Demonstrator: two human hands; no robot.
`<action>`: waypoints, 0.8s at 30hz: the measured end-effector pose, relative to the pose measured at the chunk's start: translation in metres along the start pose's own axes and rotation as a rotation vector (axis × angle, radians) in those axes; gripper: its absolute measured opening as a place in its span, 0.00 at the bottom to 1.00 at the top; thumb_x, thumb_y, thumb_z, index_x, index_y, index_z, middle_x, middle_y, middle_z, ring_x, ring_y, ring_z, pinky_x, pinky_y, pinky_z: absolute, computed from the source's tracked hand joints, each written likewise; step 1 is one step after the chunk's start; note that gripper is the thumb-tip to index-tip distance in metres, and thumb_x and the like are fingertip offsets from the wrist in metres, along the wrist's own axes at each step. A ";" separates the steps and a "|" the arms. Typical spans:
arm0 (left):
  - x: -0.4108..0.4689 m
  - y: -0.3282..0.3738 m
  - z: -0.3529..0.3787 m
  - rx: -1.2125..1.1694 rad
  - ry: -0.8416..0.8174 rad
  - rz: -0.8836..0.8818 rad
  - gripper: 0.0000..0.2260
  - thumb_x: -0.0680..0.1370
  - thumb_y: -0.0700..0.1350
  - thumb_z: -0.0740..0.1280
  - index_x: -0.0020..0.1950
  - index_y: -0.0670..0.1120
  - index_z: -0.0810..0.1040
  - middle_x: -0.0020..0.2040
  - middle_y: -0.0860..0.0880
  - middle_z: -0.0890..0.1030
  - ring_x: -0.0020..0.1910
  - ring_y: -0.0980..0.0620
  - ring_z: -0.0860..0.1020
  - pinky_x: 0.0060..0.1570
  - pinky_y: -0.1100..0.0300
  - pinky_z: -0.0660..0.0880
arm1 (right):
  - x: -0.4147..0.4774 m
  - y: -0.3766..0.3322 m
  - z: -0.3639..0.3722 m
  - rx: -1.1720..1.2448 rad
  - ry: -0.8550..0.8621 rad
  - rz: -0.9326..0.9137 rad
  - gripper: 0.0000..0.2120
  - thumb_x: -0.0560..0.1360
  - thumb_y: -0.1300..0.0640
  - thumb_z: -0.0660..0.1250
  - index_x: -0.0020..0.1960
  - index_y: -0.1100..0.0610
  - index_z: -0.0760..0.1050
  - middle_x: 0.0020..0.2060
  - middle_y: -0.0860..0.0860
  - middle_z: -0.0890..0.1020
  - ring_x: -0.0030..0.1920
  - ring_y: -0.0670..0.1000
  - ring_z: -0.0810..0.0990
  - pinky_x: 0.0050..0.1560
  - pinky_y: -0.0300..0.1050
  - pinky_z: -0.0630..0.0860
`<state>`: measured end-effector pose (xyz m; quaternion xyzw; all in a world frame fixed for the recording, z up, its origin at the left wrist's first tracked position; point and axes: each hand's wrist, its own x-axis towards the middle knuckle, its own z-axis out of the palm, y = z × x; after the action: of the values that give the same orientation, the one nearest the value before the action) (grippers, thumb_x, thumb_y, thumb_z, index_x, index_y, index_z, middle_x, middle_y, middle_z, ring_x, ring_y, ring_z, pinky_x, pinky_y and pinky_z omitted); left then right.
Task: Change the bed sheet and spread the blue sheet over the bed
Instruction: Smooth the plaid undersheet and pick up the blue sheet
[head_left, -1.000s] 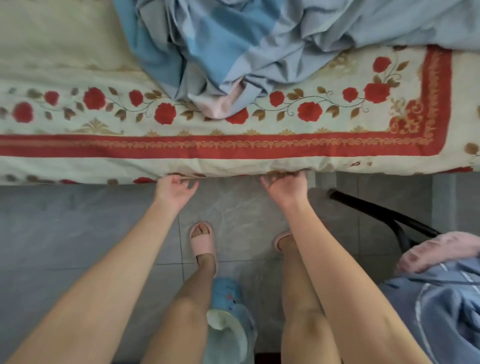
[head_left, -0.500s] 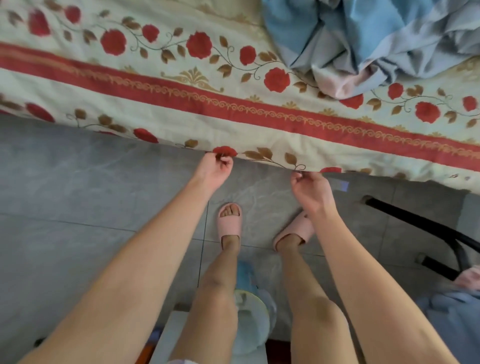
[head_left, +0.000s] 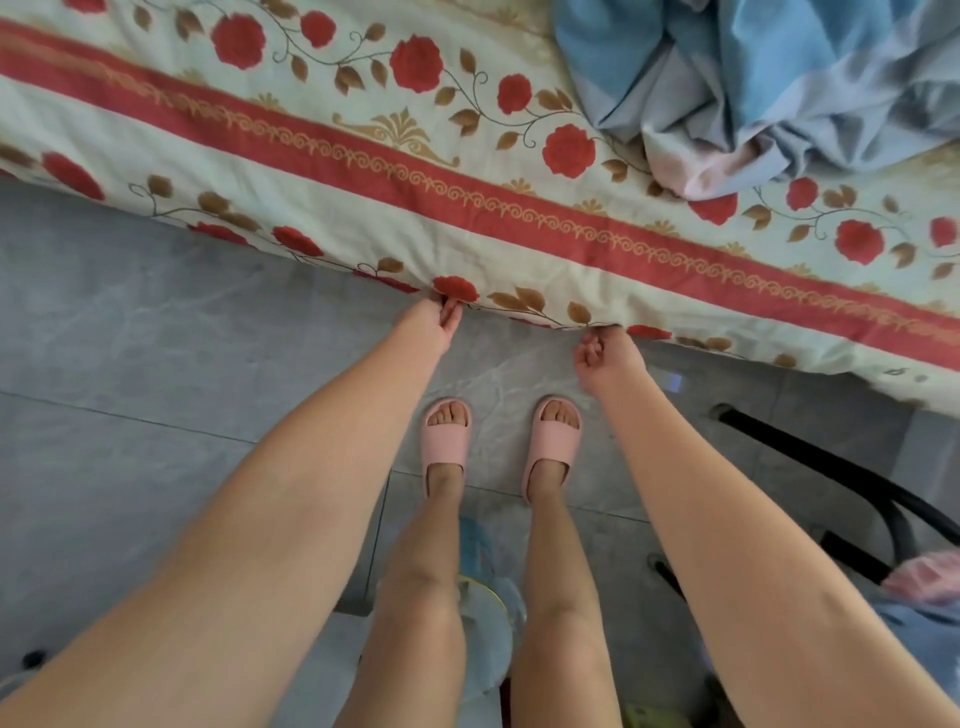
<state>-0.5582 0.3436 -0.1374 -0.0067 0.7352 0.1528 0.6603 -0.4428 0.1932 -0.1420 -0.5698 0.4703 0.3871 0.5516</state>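
A cream bed sheet with red roses and a red band covers the bed across the top of the view. The blue sheet lies bunched on it at the upper right. My left hand pinches the floral sheet's hanging lower edge below a red rose. My right hand grips the same edge a little further right, with its fingers curled under the hem.
Grey floor tiles lie in front of the bed. My feet in pink slippers stand close to it. A black chair frame with blue and pink cloth stands at the right. A blue bucket-like object sits between my legs.
The view has shifted left along the bed, so the blue sheet sits further right. Both hands have moved left along the floral sheet's lower edge and still hold it.
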 end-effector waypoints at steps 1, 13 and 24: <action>0.000 0.000 0.006 -0.062 0.003 -0.011 0.16 0.84 0.39 0.52 0.69 0.36 0.68 0.67 0.41 0.73 0.66 0.48 0.73 0.62 0.61 0.72 | 0.005 -0.004 0.005 -0.026 -0.017 -0.023 0.12 0.77 0.65 0.59 0.36 0.57 0.68 0.17 0.47 0.72 0.15 0.42 0.68 0.24 0.32 0.72; -0.053 0.018 0.012 0.106 -0.282 -0.017 0.10 0.75 0.33 0.55 0.53 0.37 0.70 0.61 0.40 0.72 0.69 0.43 0.67 0.70 0.34 0.54 | -0.054 -0.022 0.015 0.218 -0.178 0.043 0.25 0.78 0.69 0.52 0.74 0.59 0.60 0.70 0.56 0.68 0.70 0.54 0.68 0.70 0.50 0.64; -0.079 0.035 0.053 0.332 -0.056 0.051 0.12 0.77 0.47 0.68 0.43 0.41 0.70 0.50 0.46 0.78 0.43 0.50 0.76 0.49 0.55 0.74 | -0.074 -0.052 0.060 -0.026 0.100 0.052 0.18 0.72 0.54 0.72 0.59 0.55 0.73 0.52 0.49 0.74 0.47 0.50 0.74 0.48 0.43 0.75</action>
<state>-0.5041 0.3741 -0.0577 0.1253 0.7315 0.0459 0.6686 -0.4069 0.2578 -0.0625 -0.5831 0.5067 0.3786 0.5098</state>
